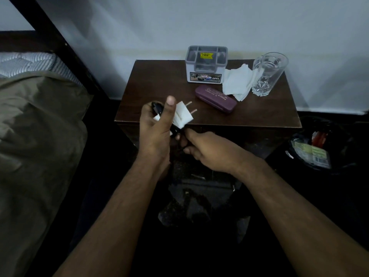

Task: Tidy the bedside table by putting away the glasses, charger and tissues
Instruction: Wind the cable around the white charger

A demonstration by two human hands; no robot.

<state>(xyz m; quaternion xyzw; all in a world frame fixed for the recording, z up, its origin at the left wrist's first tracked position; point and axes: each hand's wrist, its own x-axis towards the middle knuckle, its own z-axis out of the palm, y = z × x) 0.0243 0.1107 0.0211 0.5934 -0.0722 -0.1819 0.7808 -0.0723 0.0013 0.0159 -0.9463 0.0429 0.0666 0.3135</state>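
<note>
The dark wooden bedside counter (159,80) stands against the pale wall, with the bed to its left. At its back edge sits a grey plastic compartmented organiser box (206,64), open at the top. Right of that box stands a clear cut-glass tumbler (267,73), and the crumpled white tissues (237,81) lie between box and tumbler, touching the tumbler's base. The closed purple glasses case (215,98) lies just in front of the box.

Over the counter's front edge, the left hand (157,126) is closed around the white two-pin charger plug (182,114), pins pointing toward the case, with loops of dark cable (156,108) gathered in its palm. The right hand (207,148) is pinched on what seems to be the cable's loose end below the plug, though it is dark there.

The step in hand looks like coiling the cable. Keep the loops even and snug, tuck the end under, then lower the bundle into a box compartment without nudging the tumbler.
</note>
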